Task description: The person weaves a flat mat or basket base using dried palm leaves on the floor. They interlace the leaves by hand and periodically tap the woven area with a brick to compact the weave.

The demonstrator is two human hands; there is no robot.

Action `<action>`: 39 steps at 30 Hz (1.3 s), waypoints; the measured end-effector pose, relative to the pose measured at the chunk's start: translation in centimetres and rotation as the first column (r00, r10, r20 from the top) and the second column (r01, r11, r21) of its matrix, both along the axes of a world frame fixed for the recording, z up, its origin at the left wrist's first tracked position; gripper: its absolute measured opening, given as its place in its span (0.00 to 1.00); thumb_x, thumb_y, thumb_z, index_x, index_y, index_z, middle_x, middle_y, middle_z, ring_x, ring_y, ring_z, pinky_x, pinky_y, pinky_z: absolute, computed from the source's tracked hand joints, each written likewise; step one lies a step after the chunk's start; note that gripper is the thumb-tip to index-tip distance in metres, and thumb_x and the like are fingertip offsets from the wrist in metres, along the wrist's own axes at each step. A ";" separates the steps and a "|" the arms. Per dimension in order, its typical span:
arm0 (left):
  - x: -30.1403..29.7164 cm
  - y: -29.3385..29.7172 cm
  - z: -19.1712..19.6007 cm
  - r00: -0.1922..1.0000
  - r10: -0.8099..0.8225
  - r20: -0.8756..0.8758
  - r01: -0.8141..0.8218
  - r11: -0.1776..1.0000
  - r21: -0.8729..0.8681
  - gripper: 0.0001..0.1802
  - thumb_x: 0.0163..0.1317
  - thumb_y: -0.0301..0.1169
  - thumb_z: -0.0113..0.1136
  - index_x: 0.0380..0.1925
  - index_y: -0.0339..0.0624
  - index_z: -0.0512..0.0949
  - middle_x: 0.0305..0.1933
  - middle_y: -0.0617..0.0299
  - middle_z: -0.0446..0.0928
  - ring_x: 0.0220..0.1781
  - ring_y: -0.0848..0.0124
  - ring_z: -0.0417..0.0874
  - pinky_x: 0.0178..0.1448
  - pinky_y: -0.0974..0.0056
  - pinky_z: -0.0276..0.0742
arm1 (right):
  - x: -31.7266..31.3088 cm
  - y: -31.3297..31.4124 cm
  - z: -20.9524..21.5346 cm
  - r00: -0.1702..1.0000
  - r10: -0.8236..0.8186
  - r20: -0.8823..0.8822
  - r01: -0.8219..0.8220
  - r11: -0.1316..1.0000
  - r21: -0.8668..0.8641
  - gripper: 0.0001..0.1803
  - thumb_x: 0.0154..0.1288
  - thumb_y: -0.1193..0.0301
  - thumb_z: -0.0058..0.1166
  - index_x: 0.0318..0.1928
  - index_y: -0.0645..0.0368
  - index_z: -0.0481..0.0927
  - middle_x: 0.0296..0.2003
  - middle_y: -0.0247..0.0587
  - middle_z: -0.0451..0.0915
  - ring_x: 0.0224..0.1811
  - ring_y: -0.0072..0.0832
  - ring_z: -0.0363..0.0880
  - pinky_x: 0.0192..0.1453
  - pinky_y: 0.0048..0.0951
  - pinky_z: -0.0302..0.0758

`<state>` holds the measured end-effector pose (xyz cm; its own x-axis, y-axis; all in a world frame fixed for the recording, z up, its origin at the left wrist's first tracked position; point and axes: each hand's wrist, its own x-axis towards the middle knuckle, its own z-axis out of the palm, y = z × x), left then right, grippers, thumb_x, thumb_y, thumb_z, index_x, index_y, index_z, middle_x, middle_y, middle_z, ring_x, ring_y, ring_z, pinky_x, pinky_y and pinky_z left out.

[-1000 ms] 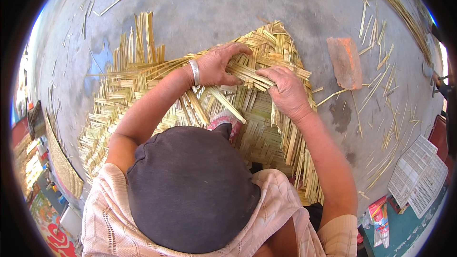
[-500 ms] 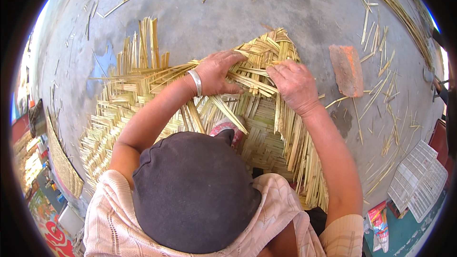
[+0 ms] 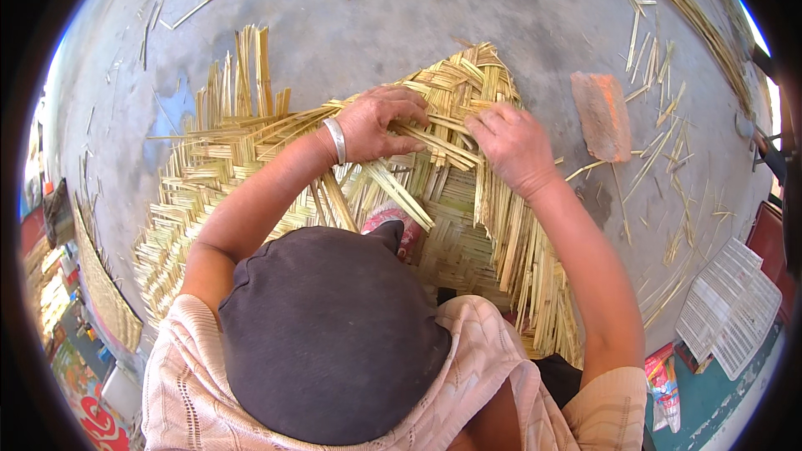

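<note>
In the head view, spread over the grey floor (image 3: pixel 368 25): a woven mat (image 3: pixel 219 184) of straw-coloured reed, with a pointed corner (image 3: pixel 476 71) just beyond the hands. Probably light for its spread, springy rather than soft, a little slick along the split faces — and liable to crack if bent sharply. Best held flat near the tightly plaited corner, with strips (image 3: pixel 453 150) pinched close to the weave. With the left hand (image 3: pixel 383 123), arched over the strips, thumb and fingers parted around them; impossible to tell whether gripping or only pressing. With the right hand (image 3: pixel 511 146), apparently pinching strip ends between gathered fingertips. Made of flat, ribbon-like lengths crossing at a slant — ragged, upright ends (image 3: pixel 261 75) on the left. Off to the right, a rough, orange-red brick (image 3: pixel 603 119).
</note>
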<state>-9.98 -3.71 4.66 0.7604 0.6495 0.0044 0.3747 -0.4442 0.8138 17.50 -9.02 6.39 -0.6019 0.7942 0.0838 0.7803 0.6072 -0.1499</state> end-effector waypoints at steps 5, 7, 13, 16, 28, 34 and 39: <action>-0.2 -0.4 0.5 0.999 -0.034 -0.026 0.037 0.996 0.085 0.22 0.51 0.35 0.76 0.46 0.43 0.83 0.59 0.53 0.79 0.66 0.53 0.76 0.70 0.52 0.69 | -0.7 -2.7 2.6 0.990 -0.081 -0.112 0.080 0.997 -0.011 0.21 0.55 0.74 0.60 0.52 0.57 0.83 0.49 0.39 0.82 0.57 0.37 0.78 0.60 0.39 0.76; -0.1 -0.6 0.6 0.999 -0.025 -0.029 0.028 0.995 0.099 0.21 0.52 0.34 0.75 0.46 0.43 0.82 0.59 0.53 0.79 0.66 0.53 0.76 0.70 0.52 0.69 | -1.1 -3.2 3.7 0.985 -0.094 -0.146 0.089 0.995 -0.038 0.23 0.55 0.74 0.61 0.54 0.58 0.82 0.51 0.42 0.82 0.58 0.39 0.77 0.61 0.40 0.74; 0.5 -1.0 0.8 1.000 0.020 0.016 -0.022 0.984 0.179 0.16 0.52 0.35 0.72 0.39 0.45 0.81 0.55 0.57 0.81 0.61 0.56 0.79 0.67 0.53 0.71 | -3.1 -3.4 4.7 0.985 -0.129 -0.114 0.116 0.987 -0.114 0.17 0.58 0.73 0.60 0.49 0.59 0.82 0.39 0.37 0.82 0.45 0.36 0.80 0.51 0.37 0.76; 0.5 -1.0 1.0 1.000 0.020 -0.004 -0.019 0.991 0.132 0.15 0.50 0.30 0.72 0.38 0.44 0.79 0.56 0.56 0.80 0.61 0.54 0.78 0.66 0.53 0.71 | -3.7 -3.7 4.3 0.988 -0.111 -0.109 0.106 0.993 -0.048 0.13 0.58 0.73 0.58 0.45 0.59 0.83 0.31 0.36 0.78 0.36 0.34 0.78 0.44 0.35 0.76; 0.3 -0.7 -0.2 0.999 0.038 -0.038 -0.034 0.994 0.102 0.23 0.48 0.35 0.73 0.45 0.44 0.77 0.47 0.55 0.82 0.54 0.54 0.81 0.63 0.52 0.73 | -6.3 -2.8 7.0 0.993 -0.004 -0.116 0.018 0.992 0.127 0.10 0.54 0.72 0.55 0.38 0.56 0.81 0.27 0.33 0.74 0.34 0.29 0.76 0.38 0.31 0.76; 1.1 -0.8 0.3 0.988 0.041 -0.151 -0.028 0.996 0.084 0.28 0.49 0.34 0.72 0.52 0.44 0.76 0.53 0.56 0.80 0.56 0.55 0.80 0.64 0.53 0.73 | -2.0 -0.5 3.7 0.989 0.053 0.140 -0.062 0.996 0.062 0.12 0.55 0.71 0.56 0.41 0.52 0.83 0.30 0.28 0.78 0.36 0.26 0.78 0.42 0.29 0.74; 2.1 -1.2 0.0 0.961 0.010 -0.278 0.041 0.984 0.174 0.38 0.48 0.41 0.70 0.62 0.46 0.72 0.66 0.53 0.72 0.74 0.56 0.66 0.77 0.51 0.57 | -1.0 -1.0 0.0 0.998 0.029 0.052 -0.040 0.975 0.220 0.01 0.53 0.70 0.55 0.27 0.49 0.77 0.25 0.28 0.75 0.36 0.26 0.78 0.38 0.31 0.74</action>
<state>-7.88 -4.90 4.70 0.7580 0.6454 -0.0938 0.5657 -0.5790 0.5872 16.53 -9.98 6.37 -0.6364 0.7377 0.2253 0.7611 0.6480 0.0278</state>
